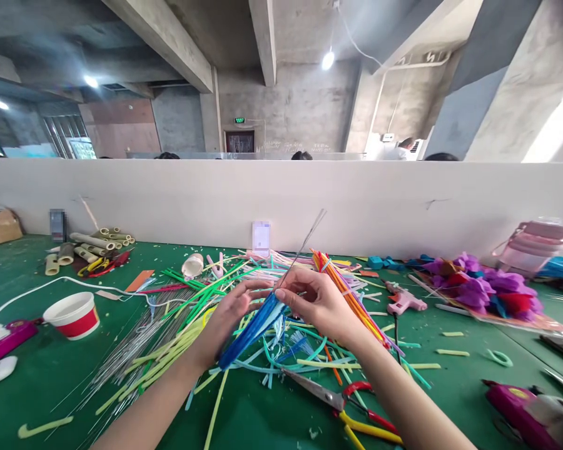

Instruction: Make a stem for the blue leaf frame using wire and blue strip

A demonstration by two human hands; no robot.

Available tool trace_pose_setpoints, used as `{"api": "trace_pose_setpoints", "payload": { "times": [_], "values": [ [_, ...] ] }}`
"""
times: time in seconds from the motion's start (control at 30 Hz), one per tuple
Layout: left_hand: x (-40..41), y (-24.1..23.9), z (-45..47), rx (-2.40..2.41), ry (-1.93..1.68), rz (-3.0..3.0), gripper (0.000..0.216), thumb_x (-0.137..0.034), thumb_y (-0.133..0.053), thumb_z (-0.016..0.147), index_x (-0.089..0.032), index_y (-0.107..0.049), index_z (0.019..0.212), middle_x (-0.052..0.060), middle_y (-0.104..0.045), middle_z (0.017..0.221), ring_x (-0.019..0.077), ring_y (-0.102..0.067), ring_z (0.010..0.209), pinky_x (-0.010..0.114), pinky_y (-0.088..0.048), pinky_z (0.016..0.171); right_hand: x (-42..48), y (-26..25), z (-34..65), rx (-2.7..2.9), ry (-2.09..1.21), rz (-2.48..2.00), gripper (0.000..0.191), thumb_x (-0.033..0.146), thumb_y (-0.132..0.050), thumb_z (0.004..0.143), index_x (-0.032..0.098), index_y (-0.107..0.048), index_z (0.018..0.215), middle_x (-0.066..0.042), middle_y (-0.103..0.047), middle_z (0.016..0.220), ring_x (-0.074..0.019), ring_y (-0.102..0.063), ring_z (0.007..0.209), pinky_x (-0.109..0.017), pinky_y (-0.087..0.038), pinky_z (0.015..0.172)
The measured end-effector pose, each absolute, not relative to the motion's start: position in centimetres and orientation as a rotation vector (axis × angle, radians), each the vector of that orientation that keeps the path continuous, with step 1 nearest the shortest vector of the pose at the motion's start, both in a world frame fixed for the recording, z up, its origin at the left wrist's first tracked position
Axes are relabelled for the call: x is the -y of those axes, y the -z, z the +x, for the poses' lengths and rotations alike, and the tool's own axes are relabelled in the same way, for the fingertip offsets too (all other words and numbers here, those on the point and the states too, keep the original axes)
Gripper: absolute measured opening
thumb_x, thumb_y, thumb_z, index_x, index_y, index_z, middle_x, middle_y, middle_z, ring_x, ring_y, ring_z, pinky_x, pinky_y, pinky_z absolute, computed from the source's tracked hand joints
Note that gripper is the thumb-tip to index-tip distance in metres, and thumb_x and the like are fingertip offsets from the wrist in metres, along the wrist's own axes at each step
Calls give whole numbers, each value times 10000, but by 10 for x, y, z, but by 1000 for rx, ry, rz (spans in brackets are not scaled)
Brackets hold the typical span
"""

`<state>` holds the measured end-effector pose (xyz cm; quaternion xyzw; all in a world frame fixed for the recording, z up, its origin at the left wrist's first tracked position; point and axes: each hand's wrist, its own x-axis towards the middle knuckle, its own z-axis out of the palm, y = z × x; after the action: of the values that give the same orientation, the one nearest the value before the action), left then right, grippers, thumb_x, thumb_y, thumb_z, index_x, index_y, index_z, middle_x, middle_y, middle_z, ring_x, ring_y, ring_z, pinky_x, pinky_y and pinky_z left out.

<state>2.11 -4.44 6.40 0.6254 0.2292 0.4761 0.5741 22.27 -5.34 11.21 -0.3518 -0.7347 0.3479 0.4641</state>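
My left hand (228, 319) is closed around a blue strip (253, 330) that slants down toward the near left. My right hand (316, 303) pinches a thin metal wire (304, 244) at the strip's upper end; the wire rises up to the right. Both hands hover above a heap of coloured plastic strips (225, 294) on the green table (51, 369). Red and yellow handled scissors (342, 403) lie just below my right forearm.
A red and white paper cup (72, 314) and a bundle of thin wires (131, 347) lie at left. A pink glue gun (403, 301), purple paper flowers (478, 287) and another magenta tool (520, 412) sit at right. A white partition wall (169, 200) backs the table.
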Motion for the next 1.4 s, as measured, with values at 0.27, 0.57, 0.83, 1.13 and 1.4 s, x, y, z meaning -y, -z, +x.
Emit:
{"api": "trace_pose_setpoints", "payload": {
  "times": [0.27,0.57,0.83,1.13,1.4],
  "values": [
    [66,-79,30,-1135,-1269,1928,233,-326,-655,882,-218,-697,1084,64,-784,1037,233,-751,933,323,-584,838,47,-97,214,1933,-608,-1043,127,263,-667,897,186,-758,854,-25,-693,796,-145,-611,668,-260,-469,607],
    [51,-72,27,-1272,-1254,2155,180,-350,-589,936,-244,-725,988,2,-790,984,229,-736,925,303,-520,809,39,-97,226,2023,-486,-1151,148,206,-721,857,222,-815,971,-57,-728,900,-195,-652,784,-306,-498,685],
    [44,-76,14,-1017,-1083,2136,233,-398,-578,957,-256,-743,1041,17,-765,1027,215,-691,965,276,-480,847,46,-109,231,2162,-447,-1010,168,101,-663,872,222,-780,878,-41,-754,889,-195,-678,833,-316,-513,758],
    [8,-61,-17,-792,-1037,1900,281,-458,-748,818,-187,-745,893,64,-736,952,239,-653,958,328,-461,901,38,-87,211,2148,-448,-792,159,222,-664,929,233,-769,1047,-38,-710,868,-174,-641,792,-285,-468,697],
    [2,-43,0,-955,-1249,1809,504,-616,-714,777,-200,-572,1023,68,-610,1080,248,-602,1081,349,-451,953,42,-88,210,2113,-369,-867,106,229,-636,921,203,-730,964,-44,-687,906,-166,-633,781,-261,-467,647]
  ]
}}
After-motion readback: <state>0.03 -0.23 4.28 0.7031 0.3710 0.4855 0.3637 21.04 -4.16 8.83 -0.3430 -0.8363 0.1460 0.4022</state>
